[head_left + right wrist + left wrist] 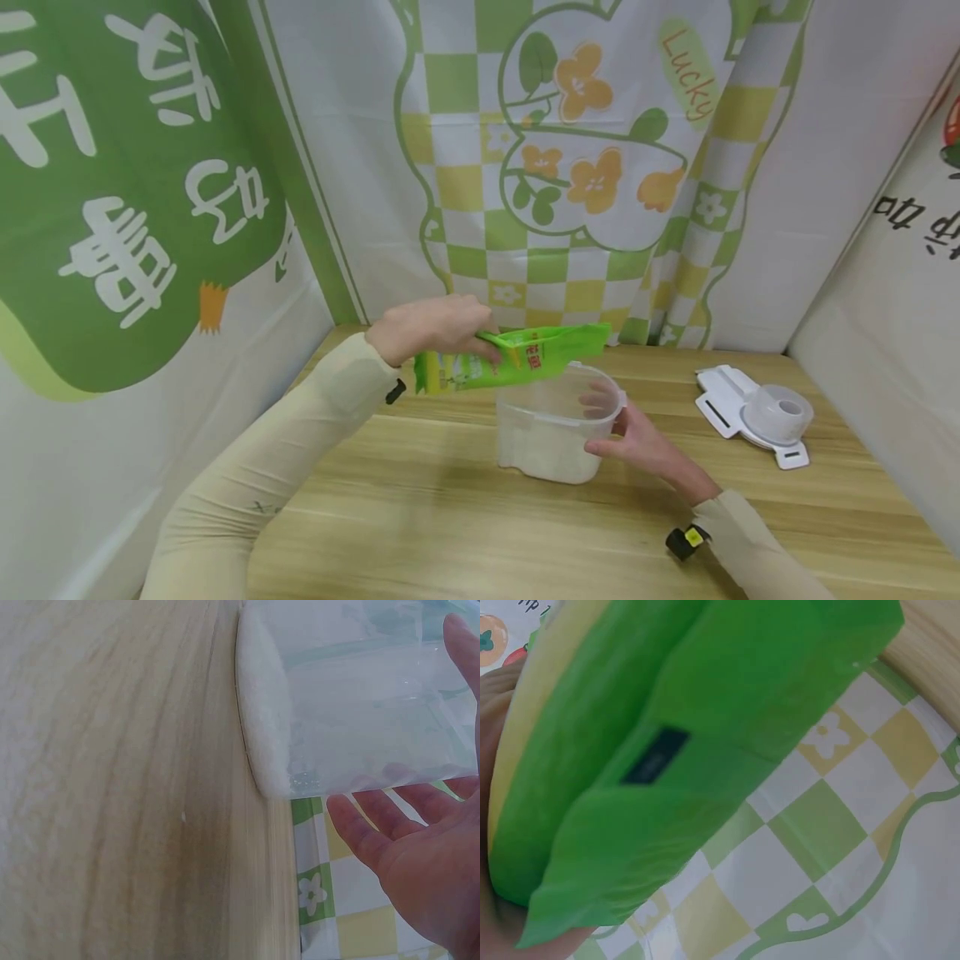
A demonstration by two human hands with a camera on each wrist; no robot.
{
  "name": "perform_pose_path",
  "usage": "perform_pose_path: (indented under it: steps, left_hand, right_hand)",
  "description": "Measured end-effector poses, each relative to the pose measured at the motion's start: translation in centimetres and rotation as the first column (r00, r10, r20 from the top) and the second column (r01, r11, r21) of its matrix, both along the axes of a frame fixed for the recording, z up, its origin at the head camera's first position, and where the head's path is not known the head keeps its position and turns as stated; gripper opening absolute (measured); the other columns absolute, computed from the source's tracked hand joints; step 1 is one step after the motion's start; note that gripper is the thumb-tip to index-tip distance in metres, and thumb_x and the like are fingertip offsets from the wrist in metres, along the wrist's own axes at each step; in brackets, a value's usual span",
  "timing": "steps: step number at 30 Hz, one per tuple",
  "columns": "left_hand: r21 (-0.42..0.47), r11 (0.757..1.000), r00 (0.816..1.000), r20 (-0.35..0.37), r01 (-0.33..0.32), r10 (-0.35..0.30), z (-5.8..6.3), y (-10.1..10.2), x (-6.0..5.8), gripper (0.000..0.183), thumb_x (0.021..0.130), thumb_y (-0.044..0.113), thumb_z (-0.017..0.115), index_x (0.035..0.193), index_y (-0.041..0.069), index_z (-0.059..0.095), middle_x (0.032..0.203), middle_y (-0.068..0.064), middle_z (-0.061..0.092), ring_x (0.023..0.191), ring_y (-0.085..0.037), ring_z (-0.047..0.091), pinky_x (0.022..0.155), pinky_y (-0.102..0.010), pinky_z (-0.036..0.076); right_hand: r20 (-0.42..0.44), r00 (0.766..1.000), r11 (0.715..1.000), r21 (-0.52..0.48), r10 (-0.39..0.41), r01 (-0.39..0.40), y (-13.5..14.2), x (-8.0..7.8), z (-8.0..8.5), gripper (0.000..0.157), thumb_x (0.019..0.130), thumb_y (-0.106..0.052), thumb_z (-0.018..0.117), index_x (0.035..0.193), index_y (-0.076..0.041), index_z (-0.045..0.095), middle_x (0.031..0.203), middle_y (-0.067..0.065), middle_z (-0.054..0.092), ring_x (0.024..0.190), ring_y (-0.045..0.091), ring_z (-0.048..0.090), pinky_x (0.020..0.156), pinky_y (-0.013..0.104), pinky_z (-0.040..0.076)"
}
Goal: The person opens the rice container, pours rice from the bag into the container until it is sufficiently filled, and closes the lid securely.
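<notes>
My left hand point(442, 323) grips a green plastic bag point(547, 354) with red print and a yellow end. Tilted sideways, the bag has its right end over the mouth of a clear plastic container point(517, 437); it fills much of the left wrist view. The container stands upright on the table. White grains point(262, 712) cover its bottom in the right wrist view. My right hand point(637, 446) holds the container's right side, thumb towards me and fingers around the far side.
To the right on the wooden table point(420, 533) lies a white lid point(723, 400) with slotted tabs, and a translucent round cup point(780, 414) sits on it. Printed cloth point(457, 200) hangs behind the table and along both sides.
</notes>
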State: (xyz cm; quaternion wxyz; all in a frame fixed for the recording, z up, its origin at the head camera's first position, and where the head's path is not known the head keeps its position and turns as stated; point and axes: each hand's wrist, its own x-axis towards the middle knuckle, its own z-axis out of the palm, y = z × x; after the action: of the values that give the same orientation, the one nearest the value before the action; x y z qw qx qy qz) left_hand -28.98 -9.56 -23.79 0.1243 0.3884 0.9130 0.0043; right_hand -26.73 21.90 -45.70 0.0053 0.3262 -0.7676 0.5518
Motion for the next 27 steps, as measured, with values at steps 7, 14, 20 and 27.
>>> perform_pose_path:
  steps: [7,14,20,27]
  left_hand:
    - [0.008,1.000,1.000,-0.020,0.007,-0.006,0.4,0.2,0.2,0.023,0.094,0.040,0.063,0.087,0.021,0.074,0.058,0.009,0.051,0.048,-0.004,0.037,0.049,-0.019,0.038]
    - [-0.013,1.000,1.000,-0.025,0.014,-0.014,0.6,0.7,0.6,0.023,0.092,0.039,0.065,0.094,0.019,0.076,0.059,0.009,0.054,0.048,-0.005,0.036,0.049,-0.019,0.036]
    - [-0.036,0.999,0.999,-0.038,0.021,-0.022,0.7,0.9,0.7,0.023,0.091,0.040,0.066,0.092,0.020,0.077,0.058,0.010,0.053,0.049,-0.004,0.036,0.050,-0.019,0.036]
    - [-0.067,0.997,0.997,-0.070,0.032,-0.037,0.9,1.1,0.6,0.023,0.089,0.041,0.068,0.087,0.020,0.076,0.058,0.009,0.053,0.049,-0.004,0.038,0.050,-0.019,0.036]
  right_hand:
    - [0.014,1.000,1.000,0.011,-0.004,0.004,0.0,0.2,0.1,0.087,0.080,-0.002,0.077,0.149,0.000,0.025,0.141,0.032,0.047,0.123,0.052,0.050,0.095,0.050,0.051]
    - [0.019,1.000,1.000,0.007,0.002,-0.003,0.1,0.1,0.0,0.087,0.080,-0.002,0.078,0.149,0.000,0.024,0.141,0.032,0.046,0.124,0.052,0.049,0.095,0.055,0.050]
    - [0.007,1.000,1.000,0.011,-0.006,0.006,0.1,0.0,0.0,0.086,0.080,-0.001,0.078,0.149,0.001,0.026,0.140,0.032,0.047,0.123,0.052,0.050,0.094,0.053,0.051]
    - [-0.013,1.000,1.000,0.007,0.007,-0.007,0.1,-0.1,0.0,0.086,0.079,0.001,0.077,0.148,0.003,0.025,0.138,0.035,0.047,0.121,0.054,0.050,0.092,0.045,0.054]
